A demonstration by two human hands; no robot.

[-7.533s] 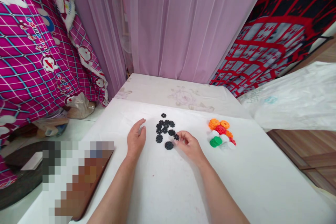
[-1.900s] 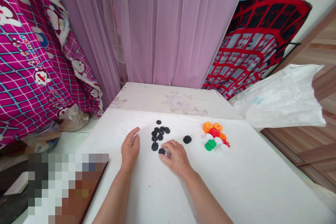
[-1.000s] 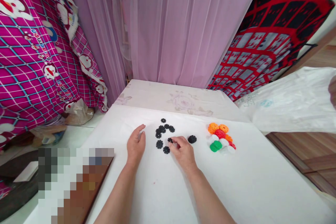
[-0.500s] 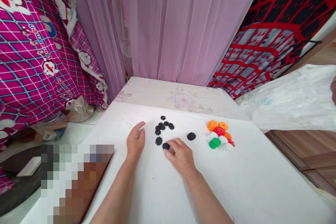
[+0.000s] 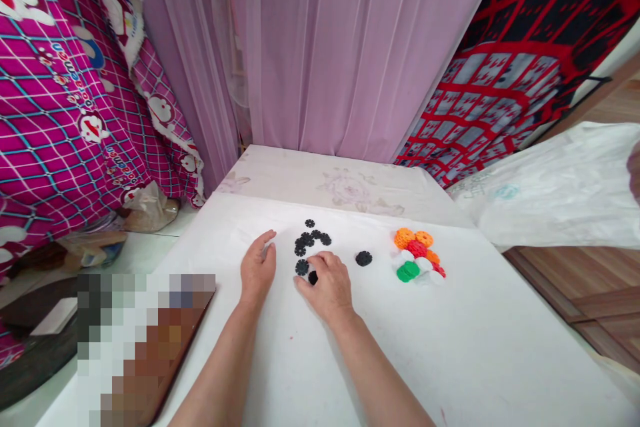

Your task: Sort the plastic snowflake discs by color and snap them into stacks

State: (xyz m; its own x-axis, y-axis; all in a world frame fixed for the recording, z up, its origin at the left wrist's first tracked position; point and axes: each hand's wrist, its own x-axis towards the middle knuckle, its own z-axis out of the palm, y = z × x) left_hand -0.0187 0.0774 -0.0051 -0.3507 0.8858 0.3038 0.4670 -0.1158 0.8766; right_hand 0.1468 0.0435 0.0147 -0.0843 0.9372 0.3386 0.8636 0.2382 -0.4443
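On the white cloth (image 5: 480,347), head view, clock centred on the right hand with twelve at the far curtain: right hand (image 5: 327,283) palm down, thumb and fingertips spread apart; contact with any disc cannot be told. A notched black disc (image 5: 302,267) lies flat at the gap between fingertips and thumb tip, toward ten o'clock. A nearer black piece (image 5: 313,277) sits within the curve of that hand, partly hidden by the fingers; whether one disc or several, cannot tell. Left hand (image 5: 258,271) at nine o'clock, well apart from the right; its fingers lie close together, thumb held away from them, nearest thing the notched black disc. Overlapping pile of black discs (image 5: 306,239) at eleven o'clock; lone black disc (image 5: 310,223) just past it, apart. Black stack (image 5: 364,258) at two o'clock, near the right hand. Coloured discs between two and three o'clock, beyond that stack: orange discs (image 5: 404,238) farthest, red discs (image 5: 417,249) next, white discs (image 5: 424,264) and green discs (image 5: 408,271) nearer. Pixelated panel (image 5: 160,347) at eight o'clock; white plastic bag (image 5: 555,187) at two; purple curtain (image 5: 325,47) at twelve.
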